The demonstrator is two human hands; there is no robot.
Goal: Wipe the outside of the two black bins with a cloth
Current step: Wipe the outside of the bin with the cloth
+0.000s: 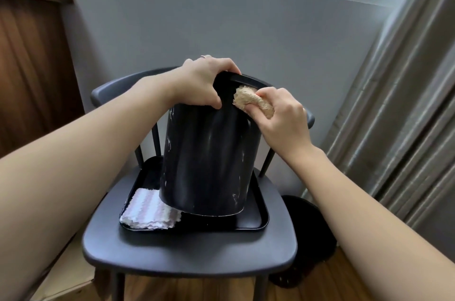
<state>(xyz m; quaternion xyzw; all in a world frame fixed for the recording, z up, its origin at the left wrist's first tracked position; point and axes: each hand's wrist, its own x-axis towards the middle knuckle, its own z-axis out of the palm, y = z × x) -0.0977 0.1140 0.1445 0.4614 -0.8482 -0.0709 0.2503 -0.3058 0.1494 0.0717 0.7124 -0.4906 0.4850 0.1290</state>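
At the far left a brown wooden panel [29,54] stands against the grey wall. The left forearm reaches in from the lower left, rising toward the middle, and the left hand [200,80] curls over the top rim of a black bin [206,160]: its fingers hook over the far edge while the thumb presses down on the near outside wall, so the rim is gripped between them. The bin stands tilted, its top leaning away from the person and its base resting on a black tray [258,223] that lies on the seat of a dark grey chair [187,249]. Pale streaks and scuffs mark the bin's outer wall. On the tray's left part, just beside and partly under the bin's base, lies a folded striped white-and-pink cloth [149,212]. To the right of the left thumb, a bunched tan cloth [251,100] sits against the upper outside wall of the bin, just below the rim. The right hand [283,118] holds it with fingers curled around the wad, pressing it to the bin; the right forearm runs down to the lower right. On the wooden floor by the chair's right leg sits a second black bin [312,239], partly hidden. Grey curtains [406,103] hang at the far right under the window.
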